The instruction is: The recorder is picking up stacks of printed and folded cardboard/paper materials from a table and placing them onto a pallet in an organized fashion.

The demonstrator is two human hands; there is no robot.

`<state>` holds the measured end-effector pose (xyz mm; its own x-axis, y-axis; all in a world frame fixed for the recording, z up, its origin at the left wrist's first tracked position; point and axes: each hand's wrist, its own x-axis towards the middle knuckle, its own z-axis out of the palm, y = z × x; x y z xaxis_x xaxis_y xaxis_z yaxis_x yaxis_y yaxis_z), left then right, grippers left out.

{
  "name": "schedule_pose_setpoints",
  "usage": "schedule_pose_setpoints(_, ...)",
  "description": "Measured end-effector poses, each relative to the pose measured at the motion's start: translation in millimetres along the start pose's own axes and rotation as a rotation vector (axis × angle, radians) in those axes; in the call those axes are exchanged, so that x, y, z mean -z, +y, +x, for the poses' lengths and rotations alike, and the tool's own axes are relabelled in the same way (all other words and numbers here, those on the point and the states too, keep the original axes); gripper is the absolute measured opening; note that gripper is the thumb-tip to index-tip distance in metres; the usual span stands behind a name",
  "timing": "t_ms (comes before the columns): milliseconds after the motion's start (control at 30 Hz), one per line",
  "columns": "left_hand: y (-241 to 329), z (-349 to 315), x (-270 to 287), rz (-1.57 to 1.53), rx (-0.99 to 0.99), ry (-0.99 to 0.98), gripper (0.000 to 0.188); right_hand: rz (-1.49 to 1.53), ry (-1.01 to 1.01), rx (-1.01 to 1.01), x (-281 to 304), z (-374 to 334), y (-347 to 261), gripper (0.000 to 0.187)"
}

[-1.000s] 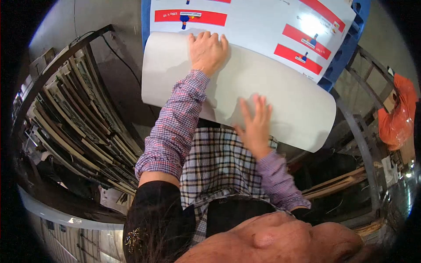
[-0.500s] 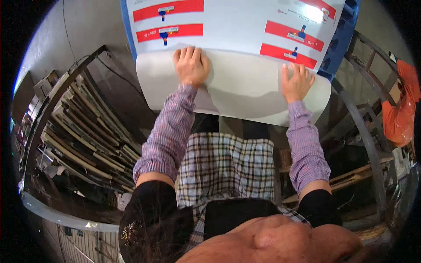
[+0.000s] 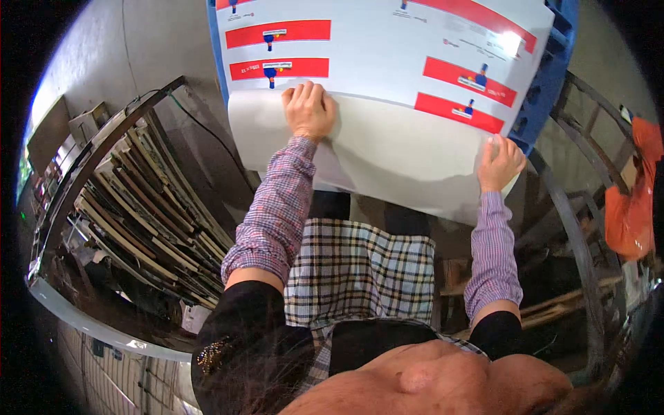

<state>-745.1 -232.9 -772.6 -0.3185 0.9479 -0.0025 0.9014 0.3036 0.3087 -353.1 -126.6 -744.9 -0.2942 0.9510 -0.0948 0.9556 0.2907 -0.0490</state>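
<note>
A large printed sheet with red bands and small blue pictures lies in front of me. Its near part curves over in a bend, with the blank white side toward me. My left hand grips the bend left of the middle, fingers curled over its top. Farther right, my right hand is closed around the bend near the sheet's right edge. Some fingertips are hidden behind the paper.
A blue plastic pallet shows under the sheet. Stacked long flat strips stand in a metal frame at my left. Curved dark rails run along my right, near an orange cloth or bag.
My right hand has slid right along the bend to near the sheet's edge. The left hand keeps its place on the sheet. The whole view has shifted slightly.
</note>
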Motion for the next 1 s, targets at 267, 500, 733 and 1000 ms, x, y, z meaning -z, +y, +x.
schedule_pose_setpoints(267,-47.5,-8.6,40.0,0.104,0.114,-0.125,0.010,0.146,0.012,0.065,-32.2,16.0,21.5,0.022)
schedule_pose_setpoints(500,-123.8,-33.5,61.5,0.266,0.560,-0.102,0.039,0.198,0.126,-0.149,-50.5,3.6,54.2,0.028)
schedule_pose_setpoints(733,-131.1,-27.8,39.3,0.192,0.915,0.072,0.051,0.144,-0.036,-0.182,-30.2,12.5,51.6,0.030)
schedule_pose_setpoints(1000,-150.6,-34.1,128.4,-0.131,0.980,-0.219,0.067,0.316,-0.528,-0.832,120.1,-26.4,68.9,0.049)
